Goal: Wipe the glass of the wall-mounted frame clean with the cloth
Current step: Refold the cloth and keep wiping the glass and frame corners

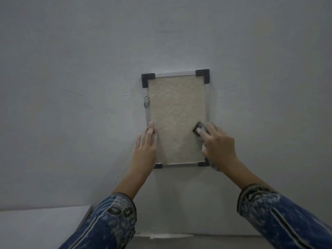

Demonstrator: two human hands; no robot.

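A tall rectangular frame [177, 119] hangs on the wall, with a thin silver rim, black corner pieces and a speckled beige sheet behind its glass. My left hand [145, 146] lies flat against the frame's lower left edge, fingers straight and together. My right hand [218, 144] presses a grey and dark cloth [201, 130] onto the glass at the lower right. Part of the cloth shows beyond my fingertips and more hangs below my wrist near the bottom right corner. The rest is hidden under my palm.
The grey wall [71, 87] surrounds the frame. A small metal clip [146, 102] sits on the frame's left rim. A pale ledge or surface [39, 227] lies at the lower left, and a narrow strip runs along the wall's base.
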